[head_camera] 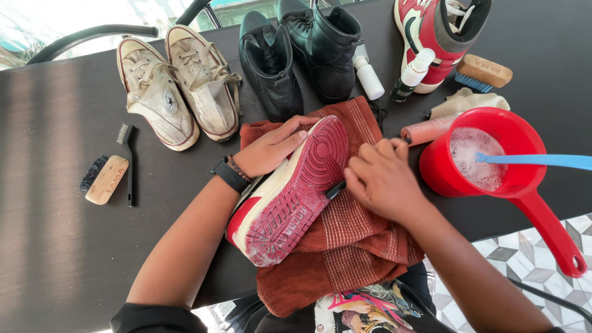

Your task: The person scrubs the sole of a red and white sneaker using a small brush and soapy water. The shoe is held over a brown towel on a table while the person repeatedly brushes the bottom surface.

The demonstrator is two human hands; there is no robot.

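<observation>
dark table, rust towel: left hand grasping upturned red sneaker, right hand clenched on dark brush handle against sole

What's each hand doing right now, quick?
Left hand: fingers closed on the red-soled shoe, steadying it.
Right hand: fingers closed on a dark brush against the sole.
</observation>
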